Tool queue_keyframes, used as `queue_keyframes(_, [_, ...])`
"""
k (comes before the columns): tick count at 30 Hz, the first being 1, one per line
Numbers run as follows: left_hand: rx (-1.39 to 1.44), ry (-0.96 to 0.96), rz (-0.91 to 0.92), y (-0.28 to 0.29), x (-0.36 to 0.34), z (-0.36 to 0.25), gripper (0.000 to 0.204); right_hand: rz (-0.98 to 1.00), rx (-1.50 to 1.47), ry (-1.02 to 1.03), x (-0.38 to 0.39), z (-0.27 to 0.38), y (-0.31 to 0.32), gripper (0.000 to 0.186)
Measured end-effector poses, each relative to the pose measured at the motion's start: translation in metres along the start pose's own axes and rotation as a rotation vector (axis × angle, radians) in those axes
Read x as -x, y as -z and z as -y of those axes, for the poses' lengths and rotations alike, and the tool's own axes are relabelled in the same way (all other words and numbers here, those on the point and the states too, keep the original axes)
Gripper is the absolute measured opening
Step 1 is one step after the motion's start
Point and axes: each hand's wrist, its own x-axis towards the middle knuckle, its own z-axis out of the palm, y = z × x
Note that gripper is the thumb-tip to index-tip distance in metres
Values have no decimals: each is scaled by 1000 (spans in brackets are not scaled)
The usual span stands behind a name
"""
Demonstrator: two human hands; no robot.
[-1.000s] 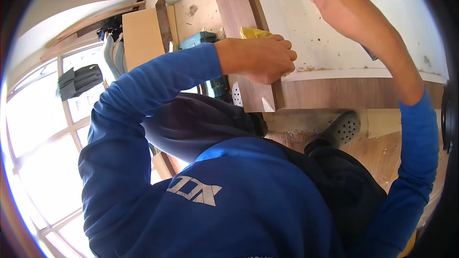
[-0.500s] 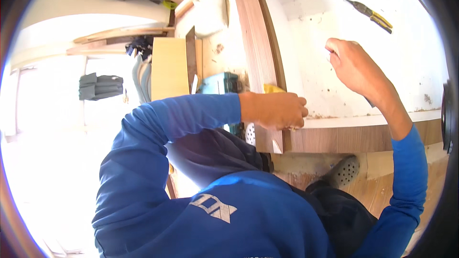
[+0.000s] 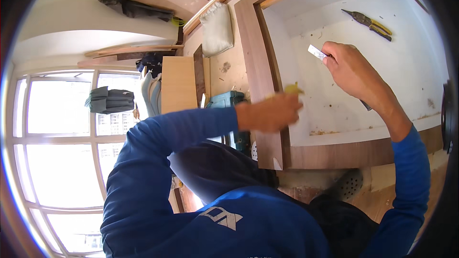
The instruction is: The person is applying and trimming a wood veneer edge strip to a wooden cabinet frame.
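Note:
My left hand [image 3: 273, 113], blurred by motion, is over the left wooden side of a wood-edged, white-lined recess [image 3: 330, 100]. Its fingers are curled, and a small yellow thing [image 3: 293, 88] sticks out past them; its kind is too smeared to tell. Above the recess my right hand [image 3: 351, 69] is closed round a tool with a flat pale blade [image 3: 317, 51] that points up and left. The tool's dark other end shows below the palm, while most of its handle is hidden. Beyond that hand, yellow-and-black snips [image 3: 368, 23] lie on the white surface.
Wood crumbs and dust are scattered in the recess. A teal toolbox [image 3: 227, 99] stands left of the wooden frame [image 3: 258, 62], near a pale sack [image 3: 217, 31] and a light wooden panel [image 3: 178, 83]. Grey perforated clogs [image 3: 351, 184] are on the floor below. A window fills the left.
The yellow thing has shifted right and now sticks out beyond my left fingers. My right hand has turned a little, showing the pale blade. The view has tilted slightly.

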Motion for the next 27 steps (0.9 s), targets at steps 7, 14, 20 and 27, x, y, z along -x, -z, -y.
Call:
queue_keyframes(7, [-533,679,-460,94,-2,228,16,-53,-26,68,-8,-4,8,19])
queue_keyframes(14, [-503,599,-407,77,-12,224,16,-90,-203,-52,-15,-8,22,19])
queue_keyframes(20, [-601,615,-88,81,-23,183,14,-70,-248,-30,-15,0,31,19])
queue_keyframes(27, [276,532,451,76,-15,36,11,7,-390,12,-7,4,34,20])
